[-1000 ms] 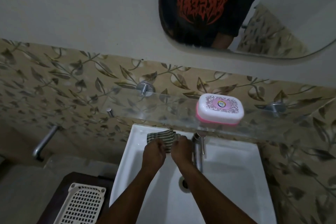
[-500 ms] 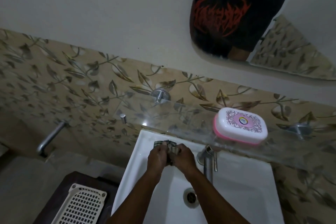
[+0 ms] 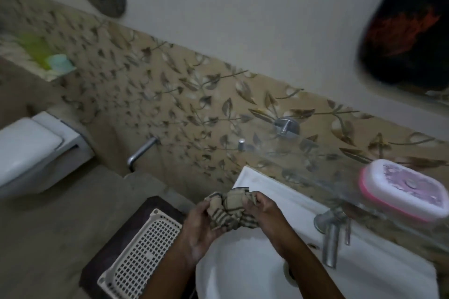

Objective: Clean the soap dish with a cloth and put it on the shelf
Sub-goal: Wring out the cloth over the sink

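Note:
A striped cloth (image 3: 229,209) is bunched between both hands above the left rim of the white sink (image 3: 252,267). My left hand (image 3: 198,228) grips its left side and my right hand (image 3: 264,211) grips its right side. The pink and white soap dish (image 3: 405,188), lid closed, stands on the glass shelf (image 3: 315,160) at the right, well apart from both hands.
A chrome tap (image 3: 331,238) rises at the sink's back edge, right of my hands. A white perforated basket (image 3: 138,257) lies on a dark mat at lower left. A toilet (image 3: 31,150) is at far left, and a wall spout (image 3: 142,150) juts out beside it.
The view has swung left, so the toilet and a wall fitting came into sight. Both hands with the cloth moved left, from over the basin toward its left rim. The soap dish stayed on the shelf.

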